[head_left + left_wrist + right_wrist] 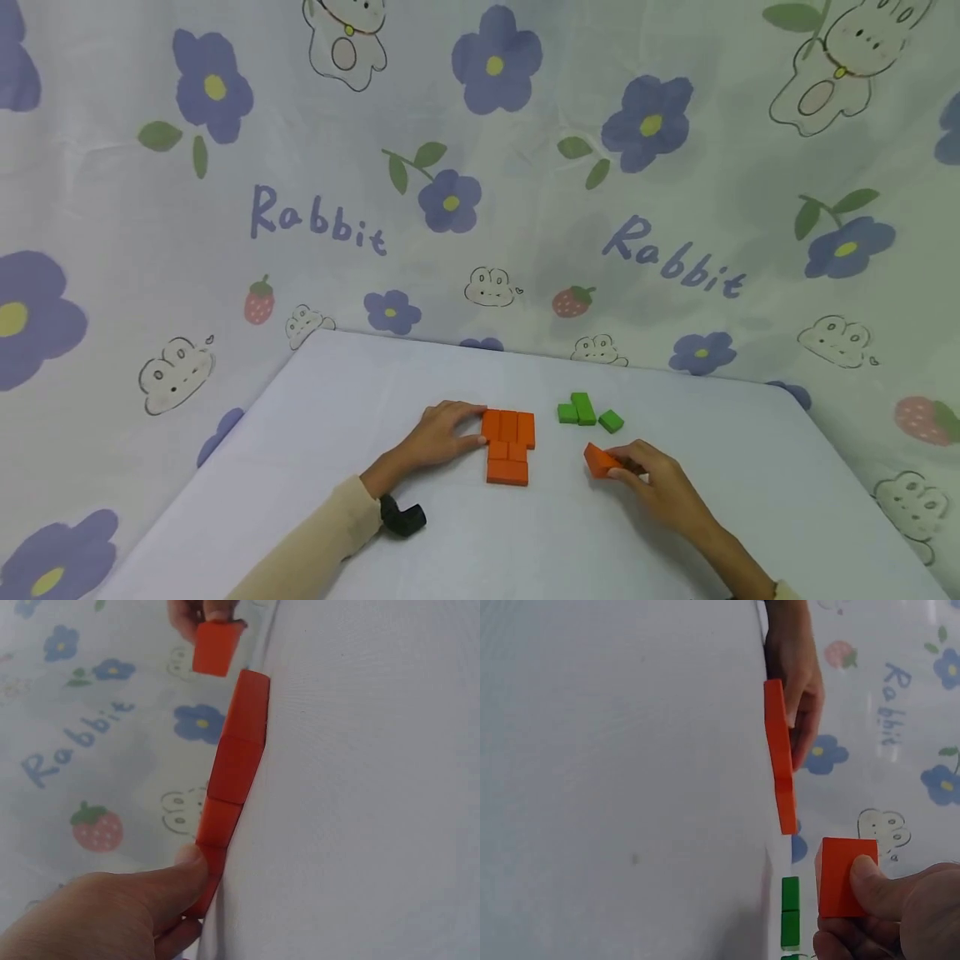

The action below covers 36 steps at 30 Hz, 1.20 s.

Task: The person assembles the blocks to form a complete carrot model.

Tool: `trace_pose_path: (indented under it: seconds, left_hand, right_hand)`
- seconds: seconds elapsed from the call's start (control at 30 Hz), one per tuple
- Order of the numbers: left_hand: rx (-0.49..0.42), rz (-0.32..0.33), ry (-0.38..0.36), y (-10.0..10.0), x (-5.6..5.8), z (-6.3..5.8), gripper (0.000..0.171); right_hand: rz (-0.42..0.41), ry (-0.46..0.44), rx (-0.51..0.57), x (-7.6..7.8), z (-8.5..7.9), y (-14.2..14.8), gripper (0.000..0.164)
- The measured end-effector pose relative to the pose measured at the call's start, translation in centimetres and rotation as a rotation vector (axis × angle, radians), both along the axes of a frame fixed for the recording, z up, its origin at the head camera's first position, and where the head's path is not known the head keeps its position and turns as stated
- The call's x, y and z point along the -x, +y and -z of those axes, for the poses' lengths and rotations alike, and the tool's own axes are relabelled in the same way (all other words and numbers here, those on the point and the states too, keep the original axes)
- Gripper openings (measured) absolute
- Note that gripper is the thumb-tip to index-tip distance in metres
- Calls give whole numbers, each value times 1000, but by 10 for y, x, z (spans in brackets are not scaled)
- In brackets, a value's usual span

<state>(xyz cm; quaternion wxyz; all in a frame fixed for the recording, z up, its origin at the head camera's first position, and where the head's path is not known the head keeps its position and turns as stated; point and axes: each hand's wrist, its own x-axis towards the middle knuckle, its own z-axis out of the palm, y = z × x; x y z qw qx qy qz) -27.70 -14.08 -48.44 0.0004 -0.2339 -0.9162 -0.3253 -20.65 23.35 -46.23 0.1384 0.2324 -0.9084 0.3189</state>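
Note:
A flat layout of orange blocks (507,472) lies on the white table. Three long blocks stand side by side at its far end, two small ones come below them, and a wider one is nearest the person. My left hand (438,435) pinches the leftmost long block (491,423), index finger at its far end and thumb at its near end. To the right of the layout, my right hand (660,483) holds another orange block (844,877) between thumb and fingers, raised off the table.
Just beyond the right hand lie a long green block (583,408), a small green block (567,413) against it and another small green block (611,421) apart from them. A dark device (403,519) sits by the left wrist. A patterned curtain (525,167) hangs behind the table.

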Motion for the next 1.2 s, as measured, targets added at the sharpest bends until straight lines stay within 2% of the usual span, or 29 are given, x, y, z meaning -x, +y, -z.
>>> trace_pose_path:
  seconds: [0.13, 0.27, 0.37, 0.63, 0.93, 1.2]
  left_hand:
    - [4, -13, -10, -2, -2, 3, 56]
    - [-1, -9, -6, -2, -2, 6, 56]
    - [-4, -1, -4, -2, -2, 6, 56]
    - [3, 0, 3, 0, -1, 3, 56]
    - [21, -10, -8, 0, 0, 3, 57]
    - [26, -7, -1, -1, 0, -1, 56]
  right_hand:
    - [-76, 24, 9, -2, -5, -9, 23]
    - [-174, 77, 22, -3, -10, -23, 25]
    - [-221, 86, 30, -3, -15, -33, 27]
    - [-276, 62, 42, -2, -24, -57, 27]
    - [-273, -9, 9, -2, -28, -78, 27]
    - [-344, 29, -27, 0, -23, -94, 29]
